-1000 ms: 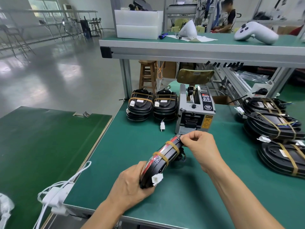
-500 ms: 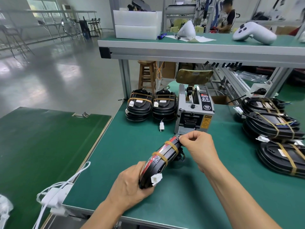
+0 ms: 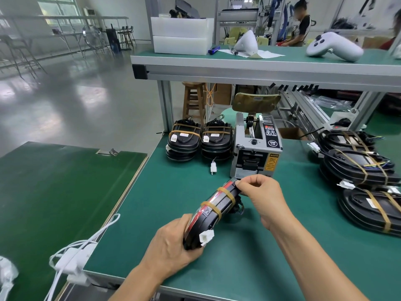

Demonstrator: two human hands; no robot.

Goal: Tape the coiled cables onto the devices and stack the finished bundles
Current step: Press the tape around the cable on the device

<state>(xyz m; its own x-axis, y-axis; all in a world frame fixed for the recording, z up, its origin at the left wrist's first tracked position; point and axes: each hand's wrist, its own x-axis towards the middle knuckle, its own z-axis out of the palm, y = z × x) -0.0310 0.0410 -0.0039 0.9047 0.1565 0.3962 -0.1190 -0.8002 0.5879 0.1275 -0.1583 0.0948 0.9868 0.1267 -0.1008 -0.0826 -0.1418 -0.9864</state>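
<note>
Black moulded plastic with a red edge stripe, the device [image 3: 213, 210] is held tilted on its side just above the green mat [image 3: 249, 257]. The left hand [image 3: 173, 246] grips its near end, fingers curled under the shell, with a white connector [image 3: 206, 236] dangling just past them. The right hand [image 3: 263, 195] pinches at the far tip, thumb and fingers closed there; probably pressing down a tape end, though I cannot see tape between them. Two tan tape bands [image 3: 226, 194] already cross the body, so holding it edge-up likely lets each strip wrap round and pin the coiled cable [image 3: 237, 207] bulging below the right fingers. Beyond those fingers, close by, stands the boxy grey tape dispenser [image 3: 256, 148]. Further left of it sit two stacks of finished bundles [image 3: 200, 140], glossy and banded alike. More banded devices [image 3: 358, 164] lie well to the right of the right hand.
</note>
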